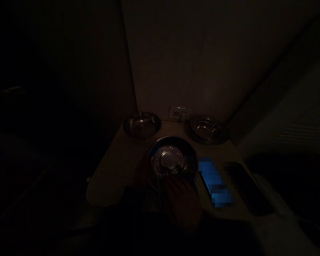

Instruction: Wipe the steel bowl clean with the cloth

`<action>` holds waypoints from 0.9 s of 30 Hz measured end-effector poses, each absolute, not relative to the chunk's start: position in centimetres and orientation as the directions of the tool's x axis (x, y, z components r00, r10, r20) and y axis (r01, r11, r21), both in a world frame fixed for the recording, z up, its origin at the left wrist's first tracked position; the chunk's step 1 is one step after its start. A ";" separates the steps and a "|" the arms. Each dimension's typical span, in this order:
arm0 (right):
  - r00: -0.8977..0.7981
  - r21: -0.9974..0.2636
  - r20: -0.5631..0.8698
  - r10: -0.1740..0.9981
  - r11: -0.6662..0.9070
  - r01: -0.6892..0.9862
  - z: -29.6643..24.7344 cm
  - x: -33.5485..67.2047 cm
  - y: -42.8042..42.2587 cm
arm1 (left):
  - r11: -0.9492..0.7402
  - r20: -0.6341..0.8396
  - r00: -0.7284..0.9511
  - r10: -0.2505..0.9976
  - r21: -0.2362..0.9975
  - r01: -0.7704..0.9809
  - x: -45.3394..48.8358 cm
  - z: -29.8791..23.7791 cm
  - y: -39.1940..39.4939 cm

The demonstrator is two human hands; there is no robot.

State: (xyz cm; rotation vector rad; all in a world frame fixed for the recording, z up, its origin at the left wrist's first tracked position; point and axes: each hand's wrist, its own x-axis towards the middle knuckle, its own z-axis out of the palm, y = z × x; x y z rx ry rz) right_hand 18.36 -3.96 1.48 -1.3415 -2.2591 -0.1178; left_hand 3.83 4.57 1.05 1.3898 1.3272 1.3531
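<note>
A steel bowl is in the middle of the small table, its shiny round bottom catching faint light. My right hand reaches over its near side, fingers lying close together and pressing what looks like a dark cloth against the steel. At the left rim my left hand shows only as a dim reddish shape; darkness hides its fingers, so its grip is unclear.
Another steel bowl stands at the back left, and stacked steel dishes at the back right. A lit phone lies right of the middle bowl, beside a dark flat object. A socket plate is on the wall.
</note>
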 end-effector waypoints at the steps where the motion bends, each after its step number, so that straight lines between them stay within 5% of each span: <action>1: -0.386 -0.180 0.475 0.791 0.517 0.837 1.4 18.4 -4.0 | -0.162 0.178 -0.101 0.979 0.975 0.151 3.8 1.1 4.5; 10: -0.403 -0.165 0.456 0.794 0.520 0.838 2.2 19.6 -4.5 | -0.077 0.087 -0.113 0.990 0.992 0.095 4.1 1.2 4.7; 27: -0.456 -0.124 0.421 0.784 0.548 0.827 3.3 21.3 -4.7 | -0.120 0.141 -0.096 0.985 0.973 0.198 4.0 1.7 4.4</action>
